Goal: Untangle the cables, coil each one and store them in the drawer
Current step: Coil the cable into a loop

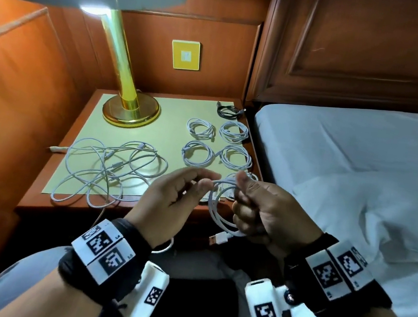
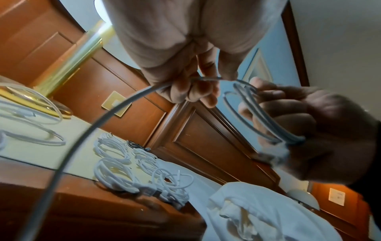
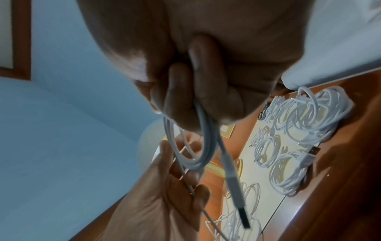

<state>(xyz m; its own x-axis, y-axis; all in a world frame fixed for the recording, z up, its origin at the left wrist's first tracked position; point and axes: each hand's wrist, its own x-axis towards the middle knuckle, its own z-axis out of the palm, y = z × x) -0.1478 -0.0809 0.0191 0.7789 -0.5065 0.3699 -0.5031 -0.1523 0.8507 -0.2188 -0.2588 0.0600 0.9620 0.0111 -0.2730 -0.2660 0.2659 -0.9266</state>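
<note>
My right hand (image 1: 242, 199) grips a small coil of white cable (image 1: 218, 214) in front of the nightstand, and the cable's USB plug (image 1: 218, 239) hangs below it. My left hand (image 1: 202, 182) pinches the free strand of the same cable (image 2: 92, 127) between thumb and fingers, close beside the right hand. In the right wrist view the loops (image 3: 198, 154) pass through my curled fingers (image 3: 181, 97). A loose tangle of white cables (image 1: 107, 169) lies on the left of the nightstand top. Several finished white coils (image 1: 197, 153) and one black coil (image 1: 227, 110) lie in rows on the right.
A brass lamp (image 1: 125, 106) stands at the back left of the nightstand (image 1: 151, 132), which has a pale green mat on top. The bed with white sheets (image 1: 367, 156) borders it on the right. Wooden panelling with a yellow wall plate (image 1: 186, 55) rises behind.
</note>
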